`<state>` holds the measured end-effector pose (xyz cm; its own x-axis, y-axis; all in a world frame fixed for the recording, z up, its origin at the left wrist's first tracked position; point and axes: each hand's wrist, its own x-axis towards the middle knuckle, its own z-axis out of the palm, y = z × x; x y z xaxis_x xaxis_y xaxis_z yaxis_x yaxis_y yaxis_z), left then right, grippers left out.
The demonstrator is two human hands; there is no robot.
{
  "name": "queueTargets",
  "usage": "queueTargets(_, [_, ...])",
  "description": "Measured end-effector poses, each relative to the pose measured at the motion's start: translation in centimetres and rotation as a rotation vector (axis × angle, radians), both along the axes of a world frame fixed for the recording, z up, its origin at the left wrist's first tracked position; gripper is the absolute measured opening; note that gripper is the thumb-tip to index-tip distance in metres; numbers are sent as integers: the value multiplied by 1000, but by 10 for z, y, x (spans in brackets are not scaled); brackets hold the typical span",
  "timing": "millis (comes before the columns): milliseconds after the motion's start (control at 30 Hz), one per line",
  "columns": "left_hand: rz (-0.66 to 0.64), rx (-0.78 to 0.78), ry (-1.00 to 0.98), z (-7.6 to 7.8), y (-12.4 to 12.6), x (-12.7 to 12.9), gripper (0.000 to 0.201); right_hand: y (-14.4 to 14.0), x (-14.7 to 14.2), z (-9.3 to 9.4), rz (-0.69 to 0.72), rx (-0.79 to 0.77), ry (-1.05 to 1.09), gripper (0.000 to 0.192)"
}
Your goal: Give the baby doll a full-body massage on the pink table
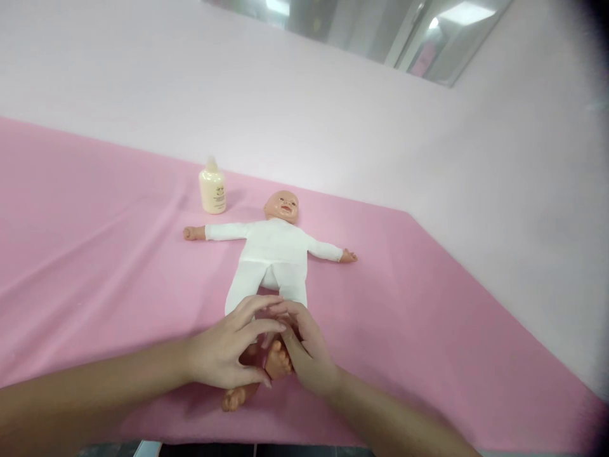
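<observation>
On the pink cloth-covered table (pixel 428 330), a plastic baby doll in a white long-sleeved bodysuit (pixel 272 254) lies face-up, arms spread, bare feet toward the camera — the left hand (pixel 228 349) and right hand (pixel 304 349) meet over its lower legs. Left fingers curl around one bare leg just above the foot; right fingers wrap the other ankle, fingertips touching the left hand's. Judged from this, the legs are being worked while the cream-coloured plastic lotion bottle (pixel 212 188) stands upright and untouched beside the doll's outstretched arm — torso and arms not handled.
</observation>
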<state>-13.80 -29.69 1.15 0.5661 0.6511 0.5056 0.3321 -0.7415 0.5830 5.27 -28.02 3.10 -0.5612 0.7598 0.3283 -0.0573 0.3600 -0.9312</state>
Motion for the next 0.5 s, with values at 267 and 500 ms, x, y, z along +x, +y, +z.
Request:
queueTargets(267, [21, 30, 6, 5, 0, -1, 65, 1, 3, 5, -194, 113, -95, 21])
queueTargets(500, [7, 119, 37, 5, 1, -1, 63, 9, 4, -6, -272, 183, -205, 23])
